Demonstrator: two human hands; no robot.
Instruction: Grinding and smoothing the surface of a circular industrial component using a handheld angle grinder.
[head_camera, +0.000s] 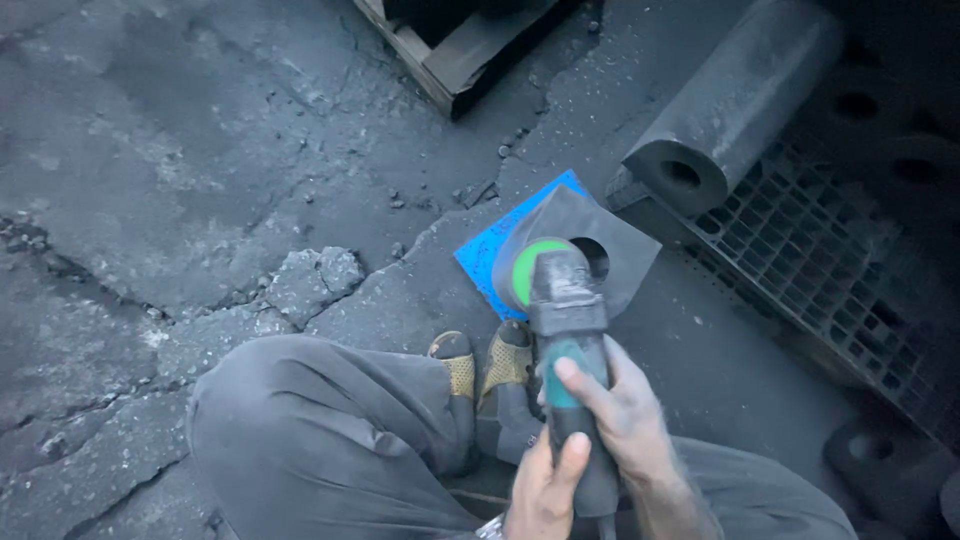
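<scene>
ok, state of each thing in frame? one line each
Angle grinder: held in both hands, disc down on the plate.
Right hand: wrapped round the grinder body.
Left hand: gripping the rear handle.
Grey plate: flat on blue sheet, hole visible.
Blue sheet: flat on cracked floor.
Cylinder: lying on its side.

No packages, labels, signs, screens.

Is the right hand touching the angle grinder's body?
Touching. The head view shows the right hand wrapped around the angle grinder, thumb pressed on its green patch, with the left hand gripping lower.
</scene>
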